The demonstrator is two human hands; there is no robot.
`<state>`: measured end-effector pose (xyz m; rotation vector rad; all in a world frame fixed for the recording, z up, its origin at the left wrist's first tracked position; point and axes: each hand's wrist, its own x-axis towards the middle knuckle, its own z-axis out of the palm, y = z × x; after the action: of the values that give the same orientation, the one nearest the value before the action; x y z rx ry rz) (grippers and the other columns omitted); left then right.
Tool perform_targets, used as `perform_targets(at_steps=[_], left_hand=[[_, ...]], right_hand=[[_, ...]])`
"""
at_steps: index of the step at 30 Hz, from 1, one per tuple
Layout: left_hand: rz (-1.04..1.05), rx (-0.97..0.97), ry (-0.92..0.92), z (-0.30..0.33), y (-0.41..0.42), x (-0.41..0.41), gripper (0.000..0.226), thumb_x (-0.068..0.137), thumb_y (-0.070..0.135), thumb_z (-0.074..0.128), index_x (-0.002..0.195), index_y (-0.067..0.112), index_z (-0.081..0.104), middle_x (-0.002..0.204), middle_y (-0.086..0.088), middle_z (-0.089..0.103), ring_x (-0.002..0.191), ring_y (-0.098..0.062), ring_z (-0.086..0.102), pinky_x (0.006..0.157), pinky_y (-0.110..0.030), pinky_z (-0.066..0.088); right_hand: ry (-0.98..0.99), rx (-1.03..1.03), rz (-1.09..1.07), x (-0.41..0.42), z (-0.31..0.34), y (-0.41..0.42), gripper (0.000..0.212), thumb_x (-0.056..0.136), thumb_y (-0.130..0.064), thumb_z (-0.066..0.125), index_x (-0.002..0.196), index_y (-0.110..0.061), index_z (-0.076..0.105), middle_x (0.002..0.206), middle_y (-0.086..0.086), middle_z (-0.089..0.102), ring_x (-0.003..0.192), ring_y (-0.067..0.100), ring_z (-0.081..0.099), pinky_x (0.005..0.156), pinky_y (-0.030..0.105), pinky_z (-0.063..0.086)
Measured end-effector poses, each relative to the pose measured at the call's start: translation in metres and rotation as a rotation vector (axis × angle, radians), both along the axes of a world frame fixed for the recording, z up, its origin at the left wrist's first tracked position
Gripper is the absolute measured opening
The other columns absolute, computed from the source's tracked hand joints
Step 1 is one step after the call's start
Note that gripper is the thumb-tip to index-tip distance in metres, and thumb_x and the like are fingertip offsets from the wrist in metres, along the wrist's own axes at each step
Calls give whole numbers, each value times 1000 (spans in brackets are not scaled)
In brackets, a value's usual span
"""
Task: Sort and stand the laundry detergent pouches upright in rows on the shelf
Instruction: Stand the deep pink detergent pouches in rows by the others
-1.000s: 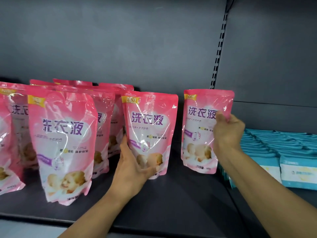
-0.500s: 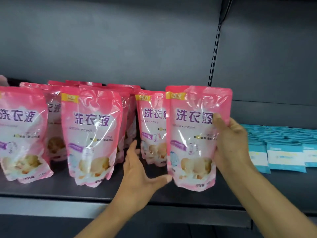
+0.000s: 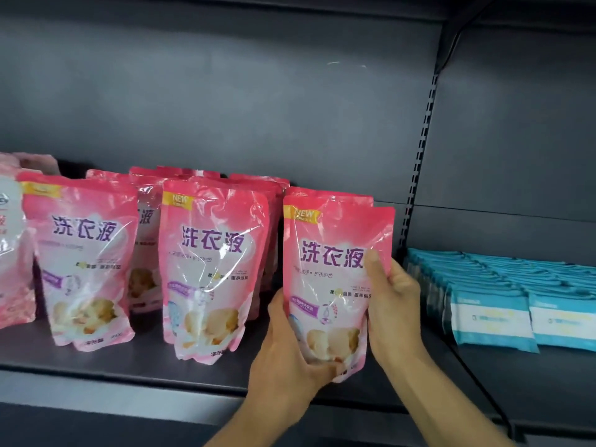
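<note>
Both hands now grip one pink detergent pouch [image 3: 335, 279] at the right end of the shelf [image 3: 161, 369], where a second ago each held a separate pouch. The left hand [image 3: 290, 356] has let go of the pouch it was steadying, now standing just behind, and has come across to cup the front pouch's lower left corner, thumb across the bottom. The right hand [image 3: 392, 304] keeps its fingers curled round the right edge, thumb pressed on the printed face. The pouch has been brought leftward and forward, upright with the label out, so that it heads a new third row; the second pouch [image 3: 325, 194] shows only its top edge behind. Its base looks close to the shelf near the front lip, though whether it is resting there cannot be told. To the left, two other front pouches [image 3: 213, 269] stand with more packed behind them. Blue-and-white packets [image 3: 490, 321] lie stacked on the neighbouring section. The row appears nearly formed; setting the pouch down square and letting go is probably what is left here.
</note>
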<state>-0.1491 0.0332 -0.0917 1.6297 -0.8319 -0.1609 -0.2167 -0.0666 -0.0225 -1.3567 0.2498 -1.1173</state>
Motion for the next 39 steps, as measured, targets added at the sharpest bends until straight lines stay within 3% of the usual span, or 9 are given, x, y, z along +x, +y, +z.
perform_targets(at_steps=[4,8,12,19,23,27,29,33,39], left_hand=[[7,4,-3,-1,-2,2,134,33,48,83,134,57,-5,124,25,51,97,-7,64,85,-36,55],[1,24,-19,0,-1,5,132,32,46,80,131,57,-7,121,19,56,91,-17,67,81,-39,56],[-5,29,-22,1,-3,7,133,32,45,82,133,54,-4,119,22,56,99,-11,63,82,-39,55],[19,39,-15,0,-3,8,126,35,39,86,130,55,4,114,26,54,104,-3,58,87,-36,54],[54,94,-24,1,-2,7,123,37,38,84,129,54,3,112,20,53,98,-10,59,85,-37,54],[68,122,-27,1,-3,6,124,34,42,82,130,51,4,112,16,55,91,-16,61,84,-38,55],[68,122,-32,0,-3,6,124,35,42,82,131,50,4,113,15,56,93,-16,62,84,-38,55],[50,105,-13,-1,-4,9,122,39,32,86,130,51,6,115,16,54,101,-11,59,89,-37,54],[35,116,-10,-2,-7,13,114,37,39,81,116,61,2,116,17,56,105,-9,59,89,-35,54]], right_hand=[[24,-85,4,-8,-14,-2,23,88,-27,53,88,-11,69,85,8,74,77,18,70,63,24,57],[2,-160,-48,-8,-18,-2,16,93,-17,52,92,-11,67,88,9,72,81,20,70,67,28,57],[-82,-166,-103,-4,-12,-1,21,93,-6,52,85,-18,68,82,7,72,75,18,68,65,26,56],[-104,-125,29,-8,4,-9,19,87,4,57,87,-13,66,79,0,74,72,11,69,63,20,55],[-84,-125,37,-5,23,-16,16,86,-6,61,74,-15,66,67,-3,70,64,11,62,62,23,52],[-91,47,16,2,24,-20,23,90,-16,60,68,-9,61,70,15,56,71,23,49,67,36,43],[-89,85,5,6,23,-20,28,90,-19,60,64,-11,58,71,14,52,72,23,45,67,38,40],[-106,55,-26,11,24,-19,29,90,-19,61,63,-12,56,70,12,48,69,22,39,65,36,36],[-141,12,-56,11,19,-18,29,92,-17,58,65,-10,51,59,7,41,56,16,32,53,28,31]])
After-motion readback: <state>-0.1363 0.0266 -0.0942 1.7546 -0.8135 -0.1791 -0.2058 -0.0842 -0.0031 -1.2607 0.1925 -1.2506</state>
